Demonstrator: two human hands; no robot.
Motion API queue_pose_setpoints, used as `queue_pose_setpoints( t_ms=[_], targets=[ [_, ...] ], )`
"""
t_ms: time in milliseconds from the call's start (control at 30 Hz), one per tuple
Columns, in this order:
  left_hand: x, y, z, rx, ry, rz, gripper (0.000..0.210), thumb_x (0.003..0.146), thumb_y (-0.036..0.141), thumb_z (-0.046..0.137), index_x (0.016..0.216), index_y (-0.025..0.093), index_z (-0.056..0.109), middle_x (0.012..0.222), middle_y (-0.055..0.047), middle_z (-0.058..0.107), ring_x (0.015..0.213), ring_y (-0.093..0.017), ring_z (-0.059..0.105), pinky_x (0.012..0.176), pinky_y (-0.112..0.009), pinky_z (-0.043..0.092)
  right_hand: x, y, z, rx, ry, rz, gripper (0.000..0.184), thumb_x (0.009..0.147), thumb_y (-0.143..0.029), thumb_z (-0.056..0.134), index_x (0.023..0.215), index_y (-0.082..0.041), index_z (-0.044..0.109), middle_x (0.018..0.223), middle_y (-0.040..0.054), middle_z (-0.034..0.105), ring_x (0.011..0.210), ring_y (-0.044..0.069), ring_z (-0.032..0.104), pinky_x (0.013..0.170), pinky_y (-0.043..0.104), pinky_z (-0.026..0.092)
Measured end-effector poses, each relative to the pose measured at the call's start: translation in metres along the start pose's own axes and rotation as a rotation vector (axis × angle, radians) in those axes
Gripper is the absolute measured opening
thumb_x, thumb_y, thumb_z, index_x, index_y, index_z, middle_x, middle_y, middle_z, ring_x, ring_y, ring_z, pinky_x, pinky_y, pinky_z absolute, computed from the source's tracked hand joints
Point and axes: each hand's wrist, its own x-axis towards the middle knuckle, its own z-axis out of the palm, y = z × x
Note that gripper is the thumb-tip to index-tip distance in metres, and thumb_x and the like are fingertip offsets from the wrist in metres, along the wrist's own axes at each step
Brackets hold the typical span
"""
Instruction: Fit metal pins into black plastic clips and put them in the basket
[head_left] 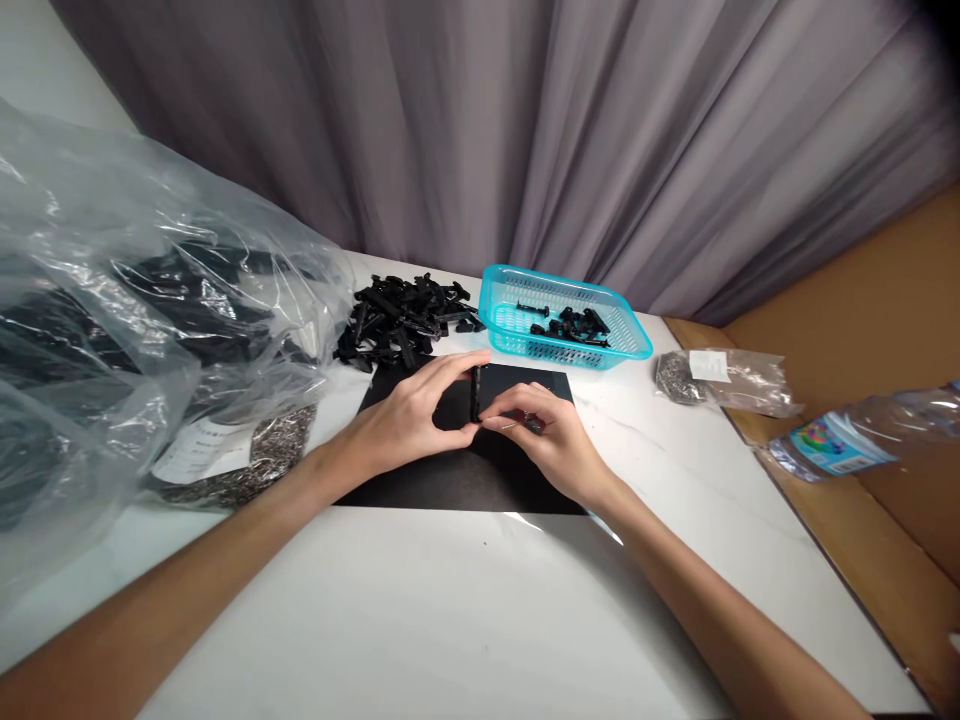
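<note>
The left hand [412, 410] spans a black part [475, 393] end to end, thumb to fingertip — over the mat [457, 485], near its far edge. The right hand [551, 430] pinches narrowly at the part's near end — what it holds is unclear. A basket [639, 346] stands beyond the mat's far right corner.

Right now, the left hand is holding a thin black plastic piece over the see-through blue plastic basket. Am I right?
Not quite. The head view shows the left hand holding the thin black plastic piece, but over the flat black rectangular mat. The see-through blue plastic basket sits farther back, to the right.
</note>
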Motion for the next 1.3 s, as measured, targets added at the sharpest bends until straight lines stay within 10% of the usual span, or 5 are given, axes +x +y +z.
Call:
queue_pose_setpoints(
  t_ms=[500,1000,1300],
  targets=[
    [-0.002,0.001,0.002,0.025,-0.003,0.060,0.068,0.082,0.014,0.074,0.145,0.022,0.051,0.140,-0.010,0.067,0.130,-0.027,0.064,0.115,-0.044,0.053,0.002,-0.001,-0.011,-0.081,-0.143,0.000,0.010,0.099,-0.022,0.067,0.094,-0.026,0.076,0.104,0.0024,0.076,0.101,0.023,0.065,0.096,0.042,0.045],
    [-0.002,0.003,0.001,0.110,0.027,0.300,0.069,0.083,0.008,0.069,0.147,0.016,0.047,0.131,-0.014,0.071,0.127,-0.030,0.067,0.110,-0.045,0.058,0.000,0.005,-0.001,0.126,-0.055,0.230,0.026,0.081,-0.043,0.084,0.085,-0.021,0.070,0.094,0.0018,0.069,0.086,0.018,0.061,0.075,0.031,0.045],
    [0.000,0.001,0.000,-0.009,0.055,-0.017,0.064,0.075,0.020,0.080,0.135,0.022,0.058,0.129,-0.008,0.072,0.117,-0.027,0.071,0.107,-0.041,0.059,-0.003,-0.010,-0.008,0.060,-0.049,0.195,0.025,0.099,-0.048,0.063,0.099,-0.024,0.072,0.103,0.0039,0.069,0.097,0.020,0.063,0.087,0.035,0.047]
  ],
)
